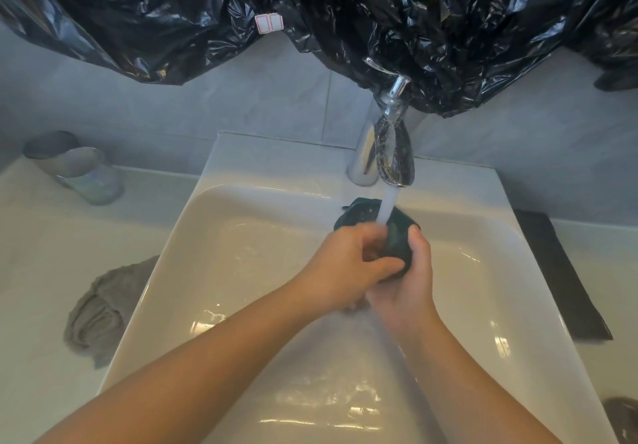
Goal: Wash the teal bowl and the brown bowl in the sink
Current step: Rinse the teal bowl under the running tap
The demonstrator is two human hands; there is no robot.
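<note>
Teal bowl [359,216] (one) gripped by left hand [352,264], right hand [412,285], under tap [393,153]

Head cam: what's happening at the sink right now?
A person is washing the teal bowl over the white sink. Both hands hold it under the water stream running from the chrome faucet. The right hand cups its right side and the left hand grips its near side with curled fingers. A grey cloth lies on the counter left of the sink. The brown bowl is not clearly in view.
</note>
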